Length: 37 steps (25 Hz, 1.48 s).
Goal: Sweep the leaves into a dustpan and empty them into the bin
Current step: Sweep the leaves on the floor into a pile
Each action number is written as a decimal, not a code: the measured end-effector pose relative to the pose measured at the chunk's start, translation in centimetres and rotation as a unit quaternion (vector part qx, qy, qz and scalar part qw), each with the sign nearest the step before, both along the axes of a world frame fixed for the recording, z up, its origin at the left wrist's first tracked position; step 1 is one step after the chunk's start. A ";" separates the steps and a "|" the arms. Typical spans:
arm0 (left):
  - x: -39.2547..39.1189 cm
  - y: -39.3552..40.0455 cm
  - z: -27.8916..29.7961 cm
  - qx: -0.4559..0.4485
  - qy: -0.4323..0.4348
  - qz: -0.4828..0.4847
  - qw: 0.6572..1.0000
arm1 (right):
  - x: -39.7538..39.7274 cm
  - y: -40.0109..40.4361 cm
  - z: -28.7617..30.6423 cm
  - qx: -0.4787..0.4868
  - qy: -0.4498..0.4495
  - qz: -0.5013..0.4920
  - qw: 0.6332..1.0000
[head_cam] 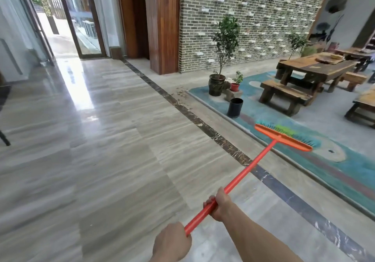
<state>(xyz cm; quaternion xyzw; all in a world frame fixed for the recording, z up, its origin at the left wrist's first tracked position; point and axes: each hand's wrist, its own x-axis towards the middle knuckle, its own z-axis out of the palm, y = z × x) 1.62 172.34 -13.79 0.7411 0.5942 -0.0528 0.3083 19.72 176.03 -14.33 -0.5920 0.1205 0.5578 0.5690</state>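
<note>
Now both hands hold one broom (263, 154) by its orange handle, which runs up and to the right, away from the person. The left hand (172, 241) is nearest the body, low in view, its fingers curled round the very end of the handle with the knuckles turned up. The right hand (218, 205) grips the handle just beyond the left fingers, further along toward the head; its forearm reaches in from the lower right, fairly straight, and the fingers wrap over the handle from the far side so that their tips show on the left edge. The two hands are apart, with a short bare stretch of handle between them.

Well beyond the right fingers, the broom head (284, 138) with its green and blue bristles hangs over the edge of the blue rug (334, 170); whether it touches the rug cannot be told. Further off, past the head and to its left, stands a black bin (235, 107) on the rug's edge. The leaves (181, 95) lie scattered on the tiled floor (101, 140), left of the bin and beside a potted tree (218, 83), far from both hands.
</note>
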 end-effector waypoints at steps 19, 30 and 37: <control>19.7 62.2 3.1 0.123 0.051 -0.103 0.986 | 21.1 59.1 3.8 0.047 0.040 -0.035 0.997; 26.7 92.9 1.5 0.135 0.071 -0.121 0.981 | 28.0 88.9 3.0 0.025 0.059 -0.024 0.998; 27.7 117.5 1.5 0.156 0.070 -0.169 0.971 | 29.3 111.2 3.4 0.011 0.057 -0.053 0.997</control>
